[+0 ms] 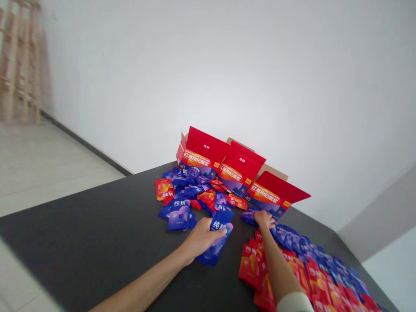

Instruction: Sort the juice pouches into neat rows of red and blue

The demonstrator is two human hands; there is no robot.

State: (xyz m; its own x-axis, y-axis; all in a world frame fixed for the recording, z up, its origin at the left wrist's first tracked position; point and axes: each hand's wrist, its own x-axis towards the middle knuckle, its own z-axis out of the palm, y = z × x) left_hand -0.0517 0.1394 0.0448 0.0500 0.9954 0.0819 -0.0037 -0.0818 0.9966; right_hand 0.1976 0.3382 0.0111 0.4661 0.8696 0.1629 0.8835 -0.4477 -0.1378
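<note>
While the left hand grips a fanned stack of blue sachets at lower centre, fingers closed over its top edge, the right hand rests w/ fingers curled on a blue sachet just below the rightmost box; whether it has a real pinch, cannot tell. Risks: stack is splayed, lower sachets could slide out onto the table. Right forearm lies across the red rows at lower right, any sweep would scatter them. Loose pile at centre mixes red and blue, so a wrong pick is likely. Open boxes stand near the far edge, approx. against the wall.
</note>
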